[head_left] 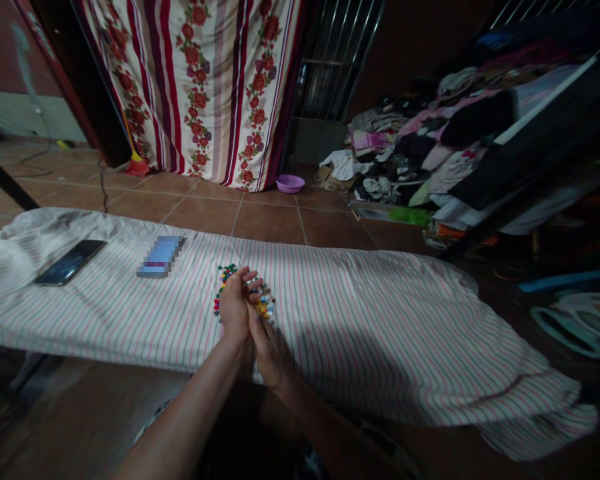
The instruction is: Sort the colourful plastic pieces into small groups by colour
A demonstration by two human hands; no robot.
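Note:
Small multicoloured pieces, like beads or little blocks, lie in a heap on the striped cloth; their exact kind is too small to tell. My left hand is over the middle of the heap, turned on its side, with its fingers stretched forward and slightly bent. Against its inner wrist and palm rests my right hand, thumb side up, with part of its fingers hidden. No piece is plainly gripped by either hand. Pieces show on both sides of the hands.
A striped cloth covers the long low surface. To the left lie a dark phone and a second, blurred-out phone. Beyond are a floral curtain, a purple basin, a red broom and piled clothes.

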